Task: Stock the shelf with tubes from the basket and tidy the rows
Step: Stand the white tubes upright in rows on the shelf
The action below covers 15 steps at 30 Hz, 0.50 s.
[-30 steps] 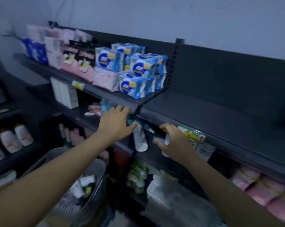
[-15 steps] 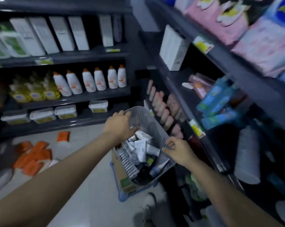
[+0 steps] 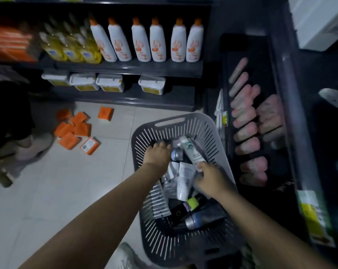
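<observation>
Head view: left hand (image 3: 157, 153) deep in basket (image 3: 145, 133), fingers pointing down among tubes (image 3: 180, 183), tips hidden; cannot tell whether they hold anything. At basket's right side, right hand (image 3: 210, 178), thumb and fingers pinching lower end of white tube (image 3: 190, 150); it slants up and away from fingertips, between both hands. Beneath right fingers: loose heap, dark tube (image 3: 205, 217) nearest wearer. Right of right fingers: shelf (image 3: 292, 117), pink tubes (image 3: 246, 133) in rows. Far left of left fingers: orange boxes (image 3: 73, 129) scattered on floor (image 3: 67, 191).

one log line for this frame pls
phase: pick from basket | left hand: among tubes, grip unclear | right hand: holds white tube
</observation>
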Tool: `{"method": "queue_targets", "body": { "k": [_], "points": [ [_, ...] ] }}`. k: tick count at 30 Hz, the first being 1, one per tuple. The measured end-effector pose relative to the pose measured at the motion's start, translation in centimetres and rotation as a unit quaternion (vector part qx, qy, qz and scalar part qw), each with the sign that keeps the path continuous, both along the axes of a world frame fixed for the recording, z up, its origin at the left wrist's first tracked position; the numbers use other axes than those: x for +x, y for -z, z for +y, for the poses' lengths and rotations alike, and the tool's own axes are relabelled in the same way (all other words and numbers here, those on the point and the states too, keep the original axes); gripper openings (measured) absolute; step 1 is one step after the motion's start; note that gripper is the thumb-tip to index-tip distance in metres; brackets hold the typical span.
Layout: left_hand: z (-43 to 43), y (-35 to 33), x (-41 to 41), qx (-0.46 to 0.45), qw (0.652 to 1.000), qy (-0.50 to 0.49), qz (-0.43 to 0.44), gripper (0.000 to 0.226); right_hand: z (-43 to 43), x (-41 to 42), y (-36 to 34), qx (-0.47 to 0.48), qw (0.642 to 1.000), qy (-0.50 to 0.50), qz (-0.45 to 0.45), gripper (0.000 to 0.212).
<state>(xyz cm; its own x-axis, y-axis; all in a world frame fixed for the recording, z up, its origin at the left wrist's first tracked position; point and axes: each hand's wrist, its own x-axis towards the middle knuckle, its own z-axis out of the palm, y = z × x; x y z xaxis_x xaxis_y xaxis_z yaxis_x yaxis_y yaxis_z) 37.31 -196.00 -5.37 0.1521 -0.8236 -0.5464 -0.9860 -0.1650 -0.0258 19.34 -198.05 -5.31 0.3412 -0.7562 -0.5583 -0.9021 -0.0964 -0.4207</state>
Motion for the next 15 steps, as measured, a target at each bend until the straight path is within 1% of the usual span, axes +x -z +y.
{"method": "queue_targets", "body": {
  "k": [2, 5, 6, 8, 9, 10, 11, 12, 14, 15],
  "points": [
    [-0.6, 3.0, 0.3, 0.033, 0.998, 0.054, -0.031, 0.053, -0.9, 0.7, 2.1, 0.058, 0.998, 0.031, 0.002, 0.033],
    [-1.7, 6.0, 1.3, 0.029, 0.988, 0.136, -0.068, 0.046, -0.6, 1.8, 4.7, 0.17, 0.98, 0.093, -0.039, 0.026],
    [-2.3, 6.7, 1.4, 0.027, 0.98, 0.18, -0.085, 0.042, -0.2, 2.1, 5.2, 0.2, 0.971, 0.117, -0.063, 0.021],
    [-3.1, 8.3, 1.7, 0.063, 0.958, 0.255, -0.112, 0.038, 0.7, 2.5, 5.9, 0.245, 0.953, 0.152, -0.091, 0.023],
    [-3.4, 9.1, 1.7, 0.084, 0.948, 0.282, -0.123, 0.036, 1.1, 2.5, 6.2, 0.256, 0.95, 0.156, -0.093, 0.025],
    [-3.7, 9.9, 1.8, 0.098, 0.946, 0.286, -0.122, 0.036, 1.3, 2.4, 6.3, 0.261, 0.946, 0.164, -0.097, 0.027],
    [-4.0, 10.3, 1.6, 0.127, 0.94, 0.292, -0.12, 0.035, 1.4, 2.2, 6.6, 0.26, 0.944, 0.177, -0.103, 0.03],
    [-4.3, 10.5, 1.5, 0.136, 0.932, 0.313, -0.121, 0.035, 1.4, 2.1, 6.8, 0.246, 0.944, 0.192, -0.109, 0.029],
    [-4.8, 10.3, 1.0, 0.127, 0.925, 0.33, -0.139, 0.034, 1.1, 2.1, 7.2, 0.195, 0.949, 0.217, -0.116, 0.015],
    [-4.7, 10.0, 0.9, 0.128, 0.925, 0.332, -0.133, 0.034, 0.8, 2.2, 7.3, 0.161, 0.956, 0.217, -0.117, 0.009]
  ]
}}
